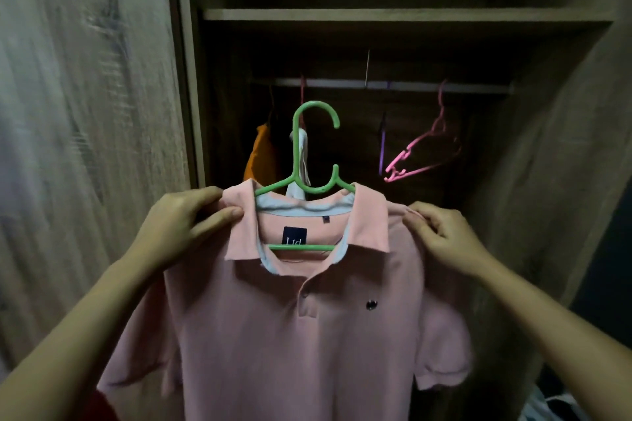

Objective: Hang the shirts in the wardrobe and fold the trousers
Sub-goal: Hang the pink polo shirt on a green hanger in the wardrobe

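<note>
Head view: left hand (178, 225) at nine o'clock, right hand (441, 232) at three, each pinches a shoulder of the pink shirt (273, 335) on its green hanger (301, 247).

There is 1 camera, worn on the person's head. It looks forward and a bit down, into the open wardrobe (376, 15). The shirt (273, 335) is very near, filling the low half. The rail (427, 87) is farther back.
</note>
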